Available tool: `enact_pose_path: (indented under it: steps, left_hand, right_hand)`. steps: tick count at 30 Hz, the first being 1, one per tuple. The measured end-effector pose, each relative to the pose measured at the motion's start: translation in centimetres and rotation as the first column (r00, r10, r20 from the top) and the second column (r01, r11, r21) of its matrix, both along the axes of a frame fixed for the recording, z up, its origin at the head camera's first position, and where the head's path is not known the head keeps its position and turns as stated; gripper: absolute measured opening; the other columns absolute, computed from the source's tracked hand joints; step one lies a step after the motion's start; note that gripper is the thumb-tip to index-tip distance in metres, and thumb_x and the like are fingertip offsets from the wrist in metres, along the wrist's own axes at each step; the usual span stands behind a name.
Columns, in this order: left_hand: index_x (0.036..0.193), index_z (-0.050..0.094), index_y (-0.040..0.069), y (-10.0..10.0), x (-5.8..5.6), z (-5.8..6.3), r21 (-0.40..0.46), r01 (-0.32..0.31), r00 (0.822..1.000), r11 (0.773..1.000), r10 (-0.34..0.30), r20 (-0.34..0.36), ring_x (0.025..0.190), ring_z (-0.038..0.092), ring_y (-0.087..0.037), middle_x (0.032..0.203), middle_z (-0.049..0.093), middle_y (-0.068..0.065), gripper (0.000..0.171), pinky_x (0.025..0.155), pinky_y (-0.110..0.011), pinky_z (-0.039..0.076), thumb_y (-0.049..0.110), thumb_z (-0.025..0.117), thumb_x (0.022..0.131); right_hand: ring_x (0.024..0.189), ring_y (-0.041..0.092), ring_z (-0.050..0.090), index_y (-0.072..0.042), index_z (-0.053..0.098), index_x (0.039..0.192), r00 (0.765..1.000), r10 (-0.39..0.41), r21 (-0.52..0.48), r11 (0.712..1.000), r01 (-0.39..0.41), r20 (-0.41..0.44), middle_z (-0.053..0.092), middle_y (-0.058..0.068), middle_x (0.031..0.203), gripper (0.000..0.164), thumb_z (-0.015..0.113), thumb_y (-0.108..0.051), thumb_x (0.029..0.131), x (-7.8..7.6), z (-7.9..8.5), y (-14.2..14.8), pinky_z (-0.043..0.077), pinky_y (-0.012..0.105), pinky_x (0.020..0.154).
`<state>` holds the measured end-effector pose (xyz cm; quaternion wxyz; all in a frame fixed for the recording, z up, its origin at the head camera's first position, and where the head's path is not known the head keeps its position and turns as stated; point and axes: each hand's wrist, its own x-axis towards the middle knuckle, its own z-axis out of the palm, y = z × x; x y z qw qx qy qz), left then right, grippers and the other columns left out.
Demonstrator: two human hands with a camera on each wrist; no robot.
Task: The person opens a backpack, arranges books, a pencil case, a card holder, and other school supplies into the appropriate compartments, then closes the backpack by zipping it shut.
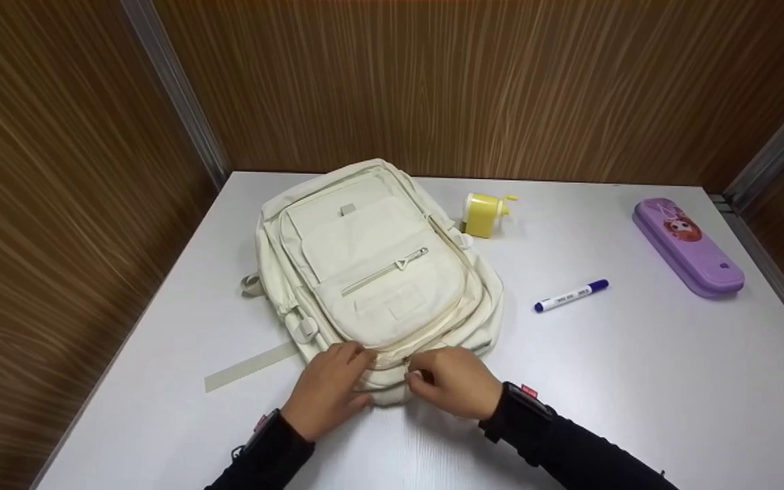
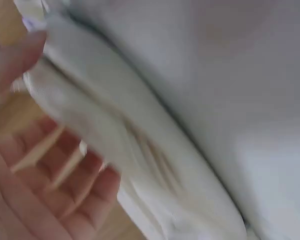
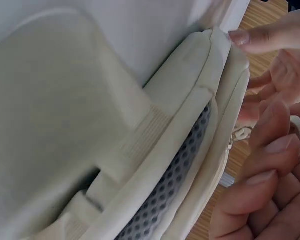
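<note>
Cream fabric covers the backpack, lying left of centre in the frame, its long axis slanting from upper left to lower right, one rounded end pointing toward the bottom. Its other end overlaps the far edge of the white tabletop, near the wood-grain panel. At lower left, a strap reaches toward the side edge; wider room opens rightward, past the marker to the purple case. A yellow sharpener stands just beside the bag. Loosely spread, the left hand rests on the bag's near rim; the right hand, fingers curled, pinches a zipper pull.
</note>
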<state>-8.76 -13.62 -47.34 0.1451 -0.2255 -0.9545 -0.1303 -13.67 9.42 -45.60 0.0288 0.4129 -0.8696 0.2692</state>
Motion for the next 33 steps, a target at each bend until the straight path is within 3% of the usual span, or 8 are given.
enact_pose_path:
  steps: [5, 10, 18, 26, 33]
  left_hand:
    - [0.115, 0.064, 0.014, -2.8, 0.0, 0.2, -0.008, -0.037, 0.999, 0.999, 0.037, 0.026, 0.110, 0.060, -0.024, 0.117, 0.064, -0.004, 0.059, 0.088, -0.041, 0.051, 0.017, 0.089, 0.062]
    - [0.106, 0.063, 0.014, -3.5, -0.3, -0.2, -0.041, -0.040, 0.999, 0.998, 0.041, 0.016, 0.096, 0.060, -0.018, 0.108, 0.063, 0.000, 0.053, 0.075, -0.033, 0.053, 0.018, 0.089, 0.060]
    - [0.088, 0.055, 0.016, -2.5, -0.6, -0.8, -0.056, -0.035, 0.999, 0.998, 0.035, -0.003, 0.078, 0.052, -0.013, 0.088, 0.054, 0.006, 0.039, 0.062, -0.026, 0.047, 0.025, 0.086, 0.065]
    - [0.086, 0.055, 0.016, -0.9, -0.7, -1.0, -0.081, -0.030, 1.000, 0.996, 0.029, -0.004, 0.077, 0.054, -0.015, 0.087, 0.053, 0.006, 0.038, 0.059, -0.027, 0.045, 0.031, 0.084, 0.068]
    - [0.089, 0.059, 0.016, 1.5, -0.8, -1.4, -0.152, -0.052, 0.996, 0.987, 0.040, -0.085, 0.075, 0.056, -0.016, 0.090, 0.056, 0.005, 0.039, 0.057, -0.027, 0.048, 0.040, 0.082, 0.069]
  right_hand:
    - [0.053, -0.002, 0.037, -0.018, 0.059, 0.068, 1.000, -0.021, -0.011, 1.000, 0.021, 0.007, 0.042, -0.015, 0.056, 0.018, 0.064, -0.017, 0.086, -0.3, 0.3, 1.0, 0.031, 0.017, 0.053]
    - [0.055, -0.001, 0.039, -0.018, 0.061, 0.070, 0.998, -0.050, -0.002, 0.999, 0.050, 0.023, 0.045, -0.014, 0.057, 0.016, 0.064, -0.016, 0.085, -0.5, 0.3, 1.8, 0.033, 0.018, 0.054]
    - [0.055, -0.002, 0.039, -0.017, 0.063, 0.072, 0.996, -0.075, 0.001, 0.997, 0.075, 0.056, 0.046, -0.014, 0.058, 0.015, 0.063, -0.015, 0.087, -0.8, 0.3, 3.0, 0.034, 0.018, 0.054]
    - [0.054, -0.002, 0.037, -0.017, 0.064, 0.072, 0.989, -0.133, 0.000, 0.991, 0.133, 0.071, 0.044, -0.014, 0.058, 0.016, 0.065, -0.015, 0.088, -1.3, 0.5, 4.4, 0.033, 0.017, 0.052]
    - [0.053, -0.003, 0.036, -0.020, 0.062, 0.070, 0.989, -0.141, -0.001, 0.990, 0.142, 0.050, 0.042, -0.016, 0.057, 0.018, 0.064, -0.014, 0.087, -0.8, 0.3, 4.7, 0.032, 0.017, 0.052]
